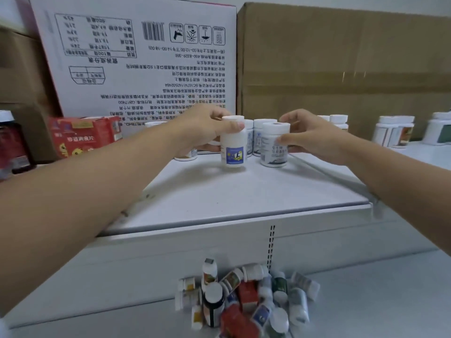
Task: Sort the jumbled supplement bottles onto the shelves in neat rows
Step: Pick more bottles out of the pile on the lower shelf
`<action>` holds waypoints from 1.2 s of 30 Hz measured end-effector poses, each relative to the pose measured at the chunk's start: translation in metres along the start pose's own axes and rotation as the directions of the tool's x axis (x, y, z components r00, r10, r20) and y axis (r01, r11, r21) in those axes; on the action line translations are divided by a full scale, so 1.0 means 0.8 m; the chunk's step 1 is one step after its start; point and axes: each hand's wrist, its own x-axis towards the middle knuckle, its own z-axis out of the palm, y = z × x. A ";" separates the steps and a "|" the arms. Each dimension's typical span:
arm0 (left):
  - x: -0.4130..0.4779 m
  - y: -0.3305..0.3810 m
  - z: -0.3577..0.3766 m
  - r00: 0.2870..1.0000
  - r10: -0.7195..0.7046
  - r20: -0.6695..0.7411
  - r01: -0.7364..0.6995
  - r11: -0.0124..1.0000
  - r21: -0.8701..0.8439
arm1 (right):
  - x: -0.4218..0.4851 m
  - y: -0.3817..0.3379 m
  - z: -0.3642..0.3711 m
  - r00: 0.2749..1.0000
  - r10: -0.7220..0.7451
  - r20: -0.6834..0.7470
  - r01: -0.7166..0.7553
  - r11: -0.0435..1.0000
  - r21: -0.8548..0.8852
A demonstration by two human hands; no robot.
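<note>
On the upper shelf, the left hand grips a tall white bottle with a blue label round its cap and shoulder. The bottle is upright; whether its base touches the shelf I cannot tell. Just to its right the right hand holds a wider white bottle with a grey label, thumb on the near side and fingers behind it, and this bottle seems to stand on the shelf. Close behind these two stand more capped white bottles of the wider kind. Every bottle is capped, so no contents show. On the lower shelf, near and below, lies the jumbled pile of bottles: white, red and dark ones tipped over one another. Far behind the hands stand a closed white printed carton and, to its right, a brown cardboard box. A red box sits at far left, and further white containers stand at far right.
</note>
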 end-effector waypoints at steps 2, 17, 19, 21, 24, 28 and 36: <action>0.002 -0.005 0.003 1.000 -0.018 0.004 0.018 1.000 0.004 | 0.000 0.003 0.004 0.999 -0.026 -0.028 0.026 1.000 -0.005; 0.004 0.024 0.007 0.999 0.051 0.012 -0.052 0.995 0.091 | -0.024 -0.016 -0.019 0.993 0.111 0.046 -0.073 0.860 -0.505; 0.006 0.042 0.019 0.997 0.073 0.029 -0.076 0.990 0.115 | -0.037 -0.018 -0.040 0.993 0.088 0.084 -0.023 0.812 -0.584; 0.009 0.060 0.039 0.995 0.087 0.058 -0.094 0.984 0.148 | -0.047 -0.009 -0.064 0.993 0.077 0.093 -0.003 0.785 -0.620; 0.017 0.085 0.084 0.992 0.091 0.093 -0.108 0.973 0.203 | -0.059 0.019 -0.104 0.985 0.092 0.144 0.025 0.757 -0.653; 0.041 0.110 0.153 0.992 0.088 0.092 -0.107 0.967 0.230 | -0.065 0.057 -0.163 0.979 0.089 0.186 0.062 0.734 -0.676; 0.105 0.126 0.243 0.997 -0.057 -0.059 0.070 0.968 0.239 | -0.050 0.123 -0.258 0.951 0.060 0.304 0.183 0.685 -0.705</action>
